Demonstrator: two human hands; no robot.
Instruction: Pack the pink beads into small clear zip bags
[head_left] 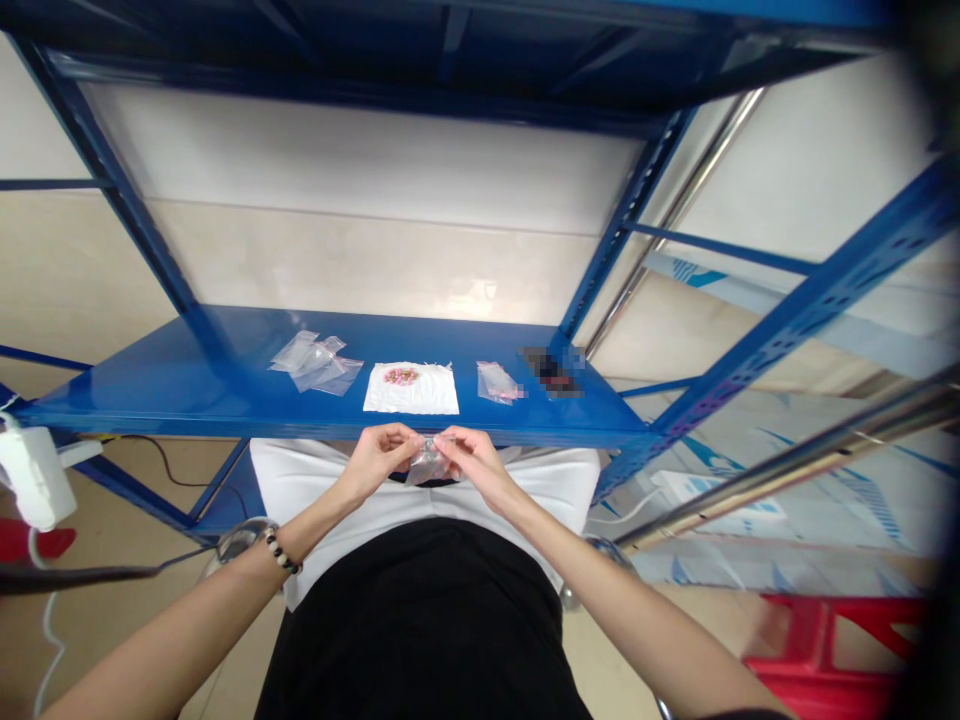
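Observation:
My left hand [386,452] and my right hand [474,458] meet just in front of the shelf's front edge. Between them they pinch a small clear plastic bag [427,468], thumbs and fingers at its upper corners. What the bag contains, if anything, is too small to make out. Beyond the hands, a white cloth or paper sheet [411,398] lies on the blue shelf. Pink and multicoloured beads [401,376] are heaped on it. Several clear zip bags [319,362] overlap to the left of the sheet, and a smaller group of clear bags [496,382] is to its right.
The blue shelf [225,385] has uprights at both sides and another shelf [375,95] overhead. A blurred-out dark item [551,370] lies at the right end. A white power strip [36,475] hangs at left. A red stool [825,650] stands lower right.

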